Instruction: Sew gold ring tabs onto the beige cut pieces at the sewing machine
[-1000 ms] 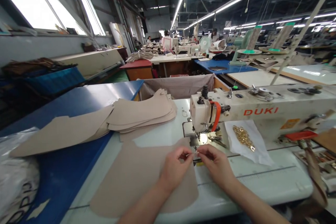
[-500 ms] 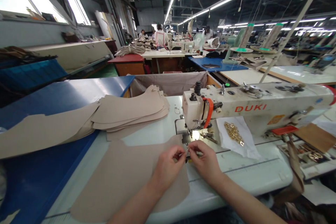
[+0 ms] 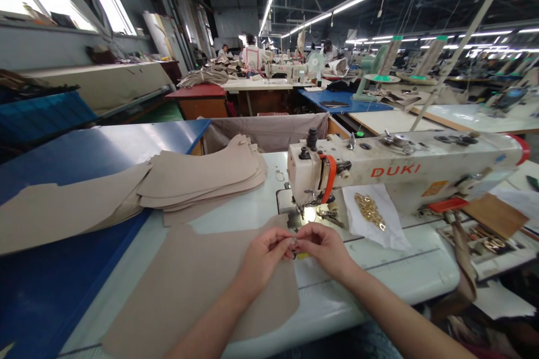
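From here I see the left hand (image 3: 261, 258) and right hand (image 3: 326, 248) meeting, thumbs and fingertips pinching a tiny piece (image 3: 293, 241) between them, beside the tan panel's (image 3: 197, 280) right edge. Pale tabletop (image 3: 404, 277) spreads rightward; the sewing machine (image 3: 357, 160) stands just beyond. The piece looks light, its shape too small to make out.

Worn on the head, the one camera looks forward and down from close above the hands (image 3: 261, 259) and the pale surface (image 3: 406, 286), reaching to what seems a far wall (image 3: 236, 23), small and dim.
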Tool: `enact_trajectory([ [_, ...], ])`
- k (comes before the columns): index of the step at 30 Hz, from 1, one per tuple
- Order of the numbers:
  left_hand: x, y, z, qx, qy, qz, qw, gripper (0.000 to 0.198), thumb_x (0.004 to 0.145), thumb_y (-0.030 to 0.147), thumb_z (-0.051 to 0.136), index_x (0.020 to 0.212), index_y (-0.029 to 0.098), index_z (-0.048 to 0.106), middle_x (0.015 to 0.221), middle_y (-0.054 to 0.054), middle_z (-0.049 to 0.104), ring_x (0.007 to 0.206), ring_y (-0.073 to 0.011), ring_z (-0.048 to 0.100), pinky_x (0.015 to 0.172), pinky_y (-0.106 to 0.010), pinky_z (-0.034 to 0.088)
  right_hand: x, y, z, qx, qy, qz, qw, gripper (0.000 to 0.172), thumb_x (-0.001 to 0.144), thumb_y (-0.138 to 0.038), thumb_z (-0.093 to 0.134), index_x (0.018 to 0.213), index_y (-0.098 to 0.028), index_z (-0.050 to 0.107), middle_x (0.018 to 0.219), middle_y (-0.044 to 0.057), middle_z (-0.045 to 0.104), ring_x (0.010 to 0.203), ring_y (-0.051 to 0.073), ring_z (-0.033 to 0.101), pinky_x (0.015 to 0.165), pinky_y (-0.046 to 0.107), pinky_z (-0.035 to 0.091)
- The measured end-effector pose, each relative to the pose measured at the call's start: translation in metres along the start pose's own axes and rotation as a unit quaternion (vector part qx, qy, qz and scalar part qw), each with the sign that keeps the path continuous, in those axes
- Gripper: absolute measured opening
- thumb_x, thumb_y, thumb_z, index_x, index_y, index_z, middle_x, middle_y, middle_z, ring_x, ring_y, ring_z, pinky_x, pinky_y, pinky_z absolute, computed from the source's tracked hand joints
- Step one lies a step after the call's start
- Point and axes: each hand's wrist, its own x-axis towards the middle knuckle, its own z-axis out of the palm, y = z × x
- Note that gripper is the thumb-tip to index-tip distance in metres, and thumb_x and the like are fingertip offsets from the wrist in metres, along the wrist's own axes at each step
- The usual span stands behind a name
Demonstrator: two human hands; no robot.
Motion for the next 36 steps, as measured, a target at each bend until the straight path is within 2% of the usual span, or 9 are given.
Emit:
enact_trajectory([
  [4,0.001,-0.001,-0.003,-0.056,0.003,-0.036,0.998,0.032,0.073,0.045,0.063,0.085,0.016,0.059,0.063,-0.001,0.067,0.056,-0.0142,0.061,0.058,-0.026,0.047,0.002,0.002,0.000,0.058,0.008,0.042,0.997,0.038,0.055,-0.044,0.081,0.071,-0.016,0.061,0.065,-0.001,0.065,0.062,0.015,0.063,0.066,0.029,0.050],
  [7,0.002,-0.001,-0.004,-0.111,0.008,-0.079,0.991,0.039,0.073,0.050,0.062,0.090,0.015,0.059,0.064,-0.003,0.067,0.057,-0.0151,0.062,0.058,-0.027,0.046,0.001,0.004,0.001,0.093,0.019,0.037,0.995,0.038,0.055,-0.044,0.083,0.072,-0.016,0.063,0.065,-0.001,0.066,0.062,0.015,0.064,0.066,0.029,0.050],
  [12,0.002,0.003,-0.003,-0.071,-0.039,-0.077,0.994,0.025,0.067,0.035,0.071,0.080,0.016,0.063,0.067,-0.001,0.066,0.061,-0.0133,0.058,0.061,-0.025,0.043,0.000,0.004,0.005,0.103,0.021,0.018,0.994,0.034,0.057,-0.041,0.082,0.069,-0.017,0.062,0.063,0.000,0.066,0.060,0.014,0.062,0.063,0.028,0.050],
  [16,0.002,0.002,-0.005,-0.094,-0.068,-0.077,0.990,0.022,0.068,0.034,0.071,0.074,0.016,0.062,0.066,0.000,0.063,0.062,-0.0122,0.054,0.062,-0.025,0.041,-0.002,0.001,0.005,0.085,-0.001,0.016,0.996,0.032,0.058,-0.040,0.081,0.069,-0.017,0.062,0.064,-0.001,0.065,0.060,0.013,0.062,0.062,0.027,0.050],
  [20,0.000,0.003,-0.005,-0.123,-0.076,-0.093,0.985,0.024,0.067,0.035,0.073,0.077,0.015,0.062,0.067,0.001,0.060,0.064,-0.0117,0.052,0.063,-0.025,0.039,-0.003,-0.003,0.004,0.074,-0.025,0.017,0.997,0.033,0.058,-0.041,0.081,0.069,-0.017,0.061,0.065,-0.002,0.064,0.061,0.014,0.063,0.062,0.028,0.050],
  [25,-0.002,0.008,-0.004,-0.168,-0.074,-0.114,0.976,0.027,0.065,0.032,0.076,0.083,0.016,0.063,0.076,0.001,0.060,0.069,-0.0115,0.054,0.065,-0.025,0.040,-0.003,-0.003,0.005,0.065,-0.015,0.018,0.998,0.034,0.058,-0.041,0.081,0.069,-0.017,0.059,0.064,-0.002,0.063,0.060,0.013,0.061,0.061,0.027,0.050],
  [36,-0.002,0.008,-0.004,-0.178,-0.098,-0.131,0.970,0.028,0.060,0.032,0.080,0.068,0.015,0.060,0.065,0.002,0.058,0.063,-0.0105,0.053,0.064,-0.025,0.039,-0.006,-0.010,0.006,0.059,-0.035,0.031,0.997,0.035,0.059,-0.041,0.081,0.068,-0.018,0.056,0.062,-0.003,0.062,0.058,0.012,0.059,0.059,0.026,0.047],
])
